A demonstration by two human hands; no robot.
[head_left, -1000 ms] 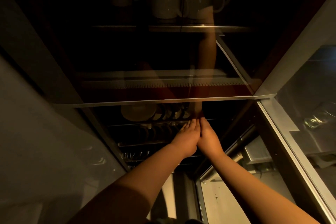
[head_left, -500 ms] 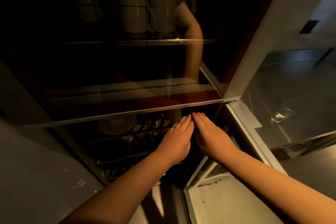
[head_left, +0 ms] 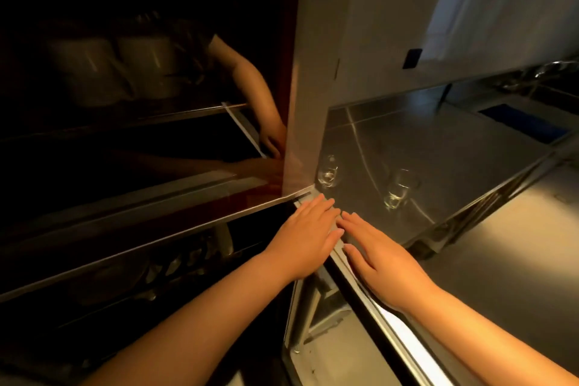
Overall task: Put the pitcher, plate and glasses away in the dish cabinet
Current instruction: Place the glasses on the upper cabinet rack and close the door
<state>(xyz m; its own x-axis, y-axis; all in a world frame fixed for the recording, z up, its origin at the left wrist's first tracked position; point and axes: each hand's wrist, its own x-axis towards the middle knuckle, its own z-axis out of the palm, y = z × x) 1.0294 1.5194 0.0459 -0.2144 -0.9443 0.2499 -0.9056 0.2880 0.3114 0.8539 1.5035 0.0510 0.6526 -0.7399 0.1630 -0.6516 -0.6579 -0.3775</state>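
Two clear glasses stand on the steel counter [head_left: 454, 147]: one [head_left: 327, 171] close to the cabinet's side wall, the other [head_left: 396, 189] further right. The dark dish cabinet [head_left: 141, 166] fills the left; white pitchers or mugs [head_left: 125, 69] show dimly behind its glass on an upper shelf, and a plate [head_left: 224, 240] and other dishes stand in the rack below. My left hand [head_left: 305, 236] and my right hand [head_left: 380, 255] are side by side, fingers straight, empty, over the cabinet's right edge just short of the glasses.
An open cabinet door [head_left: 360, 323] with a metal frame runs down to the lower right under my right forearm. A sink with something blue [head_left: 520, 119] lies at the counter's far right. The wall holds a dark socket [head_left: 412, 58].
My view has swung right, bringing the counter and both glasses into sight. Both hands have drawn back out of the cabinet's lower rack and moved right toward the counter, still empty.
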